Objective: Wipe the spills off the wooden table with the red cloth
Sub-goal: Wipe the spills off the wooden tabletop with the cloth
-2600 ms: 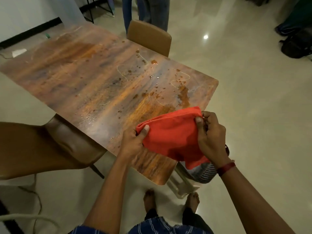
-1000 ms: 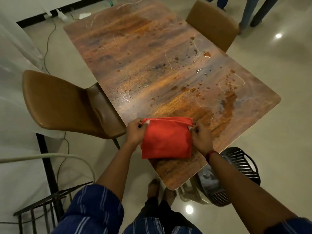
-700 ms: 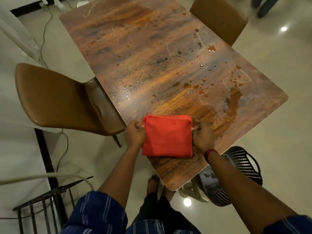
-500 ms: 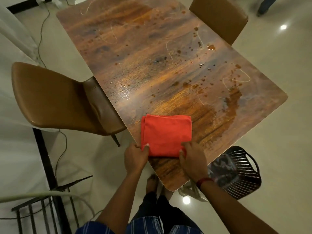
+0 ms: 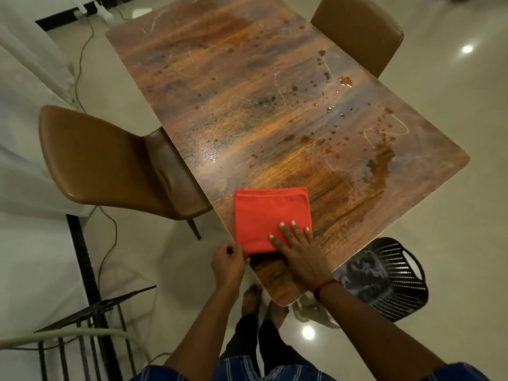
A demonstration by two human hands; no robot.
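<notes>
Fingers [image 5: 293,229] of right hand [image 5: 299,254]: spread flat on red cloth [image 5: 269,215]. Left hand [image 5: 228,261]: fingers pinched on cloth's near-left corner. Cloth: folded, roughly square, no clear long axis, at surface's [image 5: 247,92] near-left edge; spills [image 5: 379,160] beyond.

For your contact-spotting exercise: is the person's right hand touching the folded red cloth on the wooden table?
Touching. The head view shows the right hand lying flat, fingers spread, on the folded red cloth at its near right corner.
</notes>
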